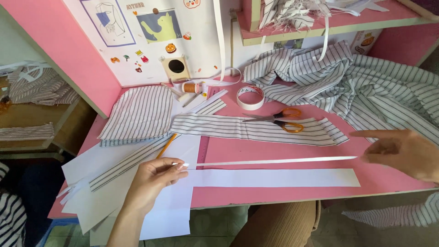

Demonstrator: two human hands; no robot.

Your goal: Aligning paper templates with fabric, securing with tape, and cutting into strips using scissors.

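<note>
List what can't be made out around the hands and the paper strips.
- Right hand: its wrist is cut off by the head view's right edge, and whether it touches the thin white strip is unclear.
- Left hand: fingertips pinch the strip's end, hiding it.
- Wide white strip: its left end blends into the white sheets.
- Scissors: blade tips blur into the striped band.

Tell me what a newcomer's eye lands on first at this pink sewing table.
First comes the thin white strip stretched across the pink table, its left end pinched in the left hand and its right end near the open right hand. Just below it lies a wide white paper band. Behind, orange-handled scissors rest on a striped fabric band, with a heap of striped cloth at the far right.
</note>
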